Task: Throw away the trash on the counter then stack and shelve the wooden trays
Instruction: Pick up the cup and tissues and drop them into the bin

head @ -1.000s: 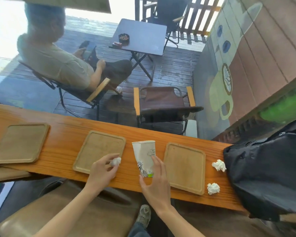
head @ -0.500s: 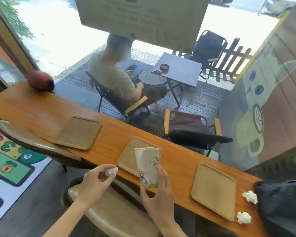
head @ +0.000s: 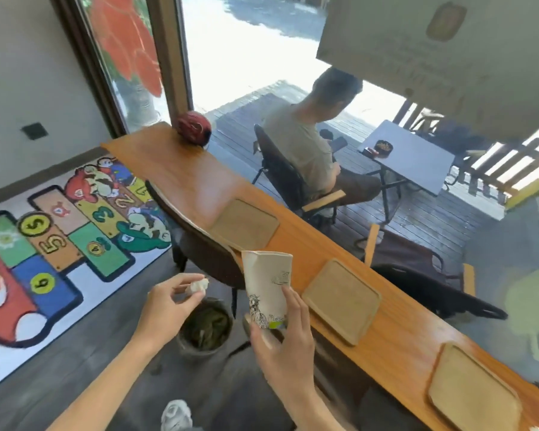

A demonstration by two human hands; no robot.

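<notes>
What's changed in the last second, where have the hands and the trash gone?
Both hands have lifted off the counter and swung left with the view: the left hand carries the crumpled tissue above the bin, the right hand the crushed paper cup. The three wooden trays stay put.

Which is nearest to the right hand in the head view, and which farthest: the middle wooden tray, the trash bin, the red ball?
From the right hand:
1. Trash bin, on the floor to its left.
2. Middle wooden tray, on the counter to its right; close to the bin's rank.
3. Red ball, at the counter's far end.
</notes>
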